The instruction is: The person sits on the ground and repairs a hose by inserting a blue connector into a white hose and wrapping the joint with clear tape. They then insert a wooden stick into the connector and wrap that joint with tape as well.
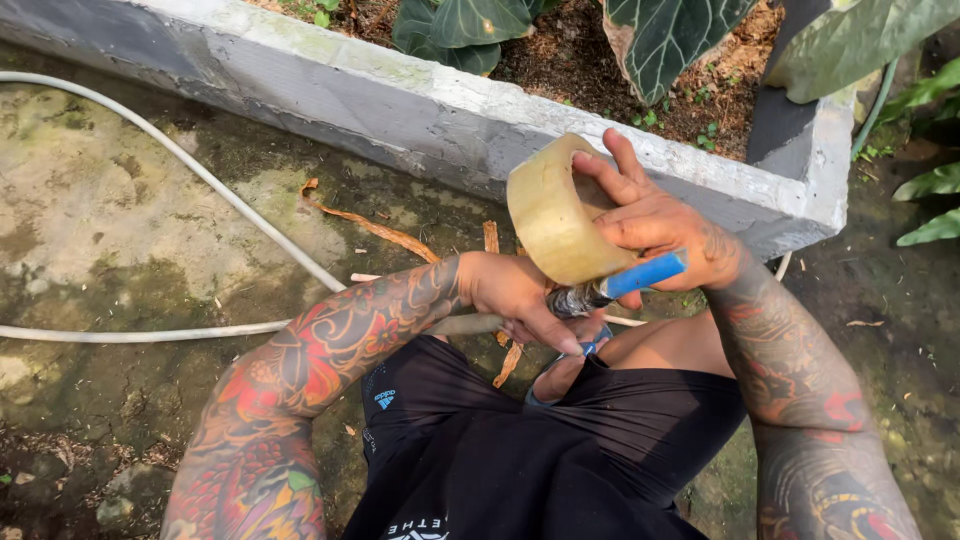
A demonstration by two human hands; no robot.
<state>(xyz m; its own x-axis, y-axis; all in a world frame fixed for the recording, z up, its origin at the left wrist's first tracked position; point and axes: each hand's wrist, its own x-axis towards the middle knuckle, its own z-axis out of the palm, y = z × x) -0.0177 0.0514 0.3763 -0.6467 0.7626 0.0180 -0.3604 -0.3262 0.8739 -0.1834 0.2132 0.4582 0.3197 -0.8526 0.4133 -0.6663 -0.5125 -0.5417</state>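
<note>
Just before the concrete planter (420, 110) | right hand (660, 225) grips light, stiff tape roll (560, 215) through its core | left hand (515, 295) clenches slick hose fitting (585, 297).

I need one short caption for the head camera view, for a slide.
Right hand holds a tape roll over a blue-handled hose fitting, gripped by the left hand.

Garden yard, concrete planter (420, 110) with leafy plants (665, 35), hose (200, 175), mossy ground (110, 230)
</note>
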